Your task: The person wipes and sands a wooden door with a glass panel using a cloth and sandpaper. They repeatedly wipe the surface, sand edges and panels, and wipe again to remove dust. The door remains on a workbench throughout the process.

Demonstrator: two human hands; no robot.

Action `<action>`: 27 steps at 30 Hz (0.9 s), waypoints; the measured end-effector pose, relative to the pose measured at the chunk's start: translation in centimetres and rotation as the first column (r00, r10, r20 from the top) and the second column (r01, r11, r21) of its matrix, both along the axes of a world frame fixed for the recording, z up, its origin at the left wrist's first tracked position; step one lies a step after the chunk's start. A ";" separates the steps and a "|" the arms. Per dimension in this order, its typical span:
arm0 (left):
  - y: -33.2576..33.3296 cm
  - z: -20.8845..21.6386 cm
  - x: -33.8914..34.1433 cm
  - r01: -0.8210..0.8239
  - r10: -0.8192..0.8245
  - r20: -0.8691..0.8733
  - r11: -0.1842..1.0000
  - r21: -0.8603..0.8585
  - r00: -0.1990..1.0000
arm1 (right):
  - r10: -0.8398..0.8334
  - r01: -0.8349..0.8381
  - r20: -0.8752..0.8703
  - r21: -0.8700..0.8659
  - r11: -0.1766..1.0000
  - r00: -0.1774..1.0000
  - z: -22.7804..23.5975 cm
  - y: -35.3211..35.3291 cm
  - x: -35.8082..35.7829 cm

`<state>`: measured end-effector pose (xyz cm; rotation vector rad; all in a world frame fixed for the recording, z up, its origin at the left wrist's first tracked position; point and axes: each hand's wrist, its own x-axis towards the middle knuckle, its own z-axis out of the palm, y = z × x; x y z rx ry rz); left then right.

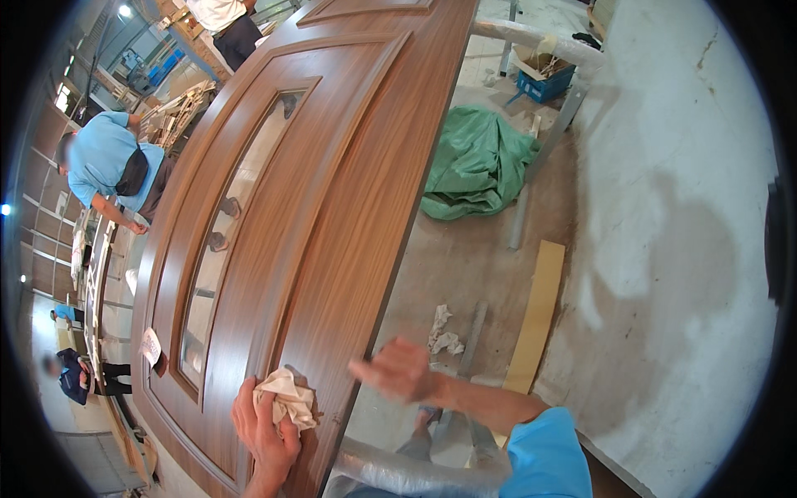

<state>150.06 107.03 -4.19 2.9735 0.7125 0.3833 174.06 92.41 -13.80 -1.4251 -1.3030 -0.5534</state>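
Observation:
A brown wood-grain door panel (365, 224) lies lengthwise in front of me, with raised mouldings and a long narrow glazed opening (237, 207). On its near part, my left hand (267, 427) is closed round a crumpled cream rag (286, 397), which rests against the panel by the moulding. My right hand (398, 371) is at the panel's right edge, smeared by motion. Its fingers look partly curled, but whether they hold anything is unclear. A small white piece with reddish marks (150, 346) sits on the panel's left side.
Padded, plastic-wrapped supports (415, 467) carry the panel. On the floor to the right lie a green sheet (477, 162), a tan strip (535, 315), crumpled scraps (446, 330) and a blue crate (544, 81). A co-worker in light blue (116, 162) stands across the panel.

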 end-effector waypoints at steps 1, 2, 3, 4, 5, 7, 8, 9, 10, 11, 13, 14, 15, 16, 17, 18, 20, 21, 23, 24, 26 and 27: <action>0.0 0.1 0.2 0.009 -0.009 0.000 1.000 0.004 1.000 | 0.052 -0.051 0.045 -0.023 0.998 0.998 0.6 -0.4 -1.2; 0.0 0.2 0.1 0.027 -0.027 0.021 1.000 0.013 0.999 | 0.104 -0.105 0.149 0.005 0.994 0.983 1.4 -0.6 -2.2; 0.0 0.2 0.2 0.014 -0.014 -0.007 1.000 0.008 1.000 | 0.044 -0.037 0.068 -0.099 0.994 0.997 1.7 -0.4 -1.6; 0.0 0.3 0.0 0.006 -0.006 -0.011 1.000 0.004 1.000 | -0.010 0.018 0.054 -0.158 0.987 0.998 1.8 0.1 0.1; 0.1 0.2 -0.1 0.000 0.000 -0.001 1.000 0.009 1.000 | -0.099 0.097 -0.083 -0.032 0.995 0.992 1.5 0.8 2.3; 0.2 0.0 -0.6 -0.015 0.016 0.046 0.999 -0.037 0.999 | -0.361 0.357 -0.177 -0.054 0.932 0.916 1.0 2.4 6.4; 0.3 -0.1 -0.8 -0.040 0.043 0.047 0.997 -0.060 0.998 | -0.379 0.378 -0.182 -0.042 0.925 0.907 0.8 3.0 7.6; 0.4 -0.3 -1.1 -0.053 0.085 0.186 0.984 -0.169 0.979 | -0.425 0.398 -0.230 -0.156 0.904 0.875 0.7 3.2 7.7; 0.6 -0.4 -1.2 -0.071 0.157 0.292 0.956 -0.284 0.944 | -0.404 0.395 -0.204 -0.084 0.915 0.892 0.6 3.1 7.3; 0.7 -0.6 -1.4 -0.073 0.238 0.390 0.916 -0.394 0.890 | -0.396 0.386 -0.202 -0.091 0.918 0.896 0.8 3.0 6.1; 0.9 -0.8 -1.3 -0.075 0.354 0.470 0.854 -0.515 0.808 | -0.374 0.353 -0.181 -0.135 0.926 0.910 1.5 2.2 2.9; 1.0 -1.0 -1.1 -0.062 0.425 0.509 0.809 -0.584 0.749 | -0.360 0.335 -0.156 -0.166 0.927 0.920 1.9 1.6 0.6; 1.1 -1.1 -0.8 -0.062 0.510 0.517 0.751 -0.658 0.687 | -0.358 0.325 -0.147 -0.208 0.922 0.922 2.2 1.0 -1.9; 1.3 -1.2 -0.3 -0.041 0.446 0.580 0.814 -0.579 0.681 | -0.350 0.314 -0.141 -0.226 0.922 0.926 2.6 0.5 -4.1; 1.5 -1.2 0.2 0.025 0.467 0.606 0.779 -0.626 0.644 | -0.351 0.308 -0.146 -0.250 0.918 0.925 2.8 0.3 -6.4; 1.8 -1.2 0.7 0.085 0.488 0.619 0.740 -0.668 0.615 | -0.352 0.303 -0.152 -0.274 0.913 0.924 3.0 0.0 -8.7; 2.4 -1.0 1.3 0.212 0.556 0.613 0.619 -0.756 0.562 | -0.370 0.308 -0.144 -0.328 0.893 0.918 3.4 -0.6 -12.8; 2.8 -0.9 1.4 0.278 0.599 0.590 0.534 -0.798 0.542 | -0.380 0.306 -0.147 -0.370 0.877 0.913 3.6 -0.8 -15.0; 3.5 -0.8 0.5 0.385 0.638 0.563 0.411 -0.826 0.526 | -0.381 0.309 -0.159 -0.351 0.884 0.911 3.8 -1.1 -19.3; 4.0 -0.8 -0.3 0.427 0.633 0.566 0.377 -0.822 0.528 | -0.384 0.300 -0.173 -0.376 0.877 0.907 3.9 -1.4 -21.3; 5.1 -0.9 -3.0 0.500 0.612 0.578 0.319 -0.805 0.540 | -0.367 0.305 -0.156 -0.317 0.898 0.917 3.8 -1.6 -25.3; 5.6 -1.1 -5.1 0.455 0.616 0.557 0.336 -0.825 0.557 | -0.357 0.299 -0.167 -0.295 0.907 0.919 3.6 -1.9 -27.6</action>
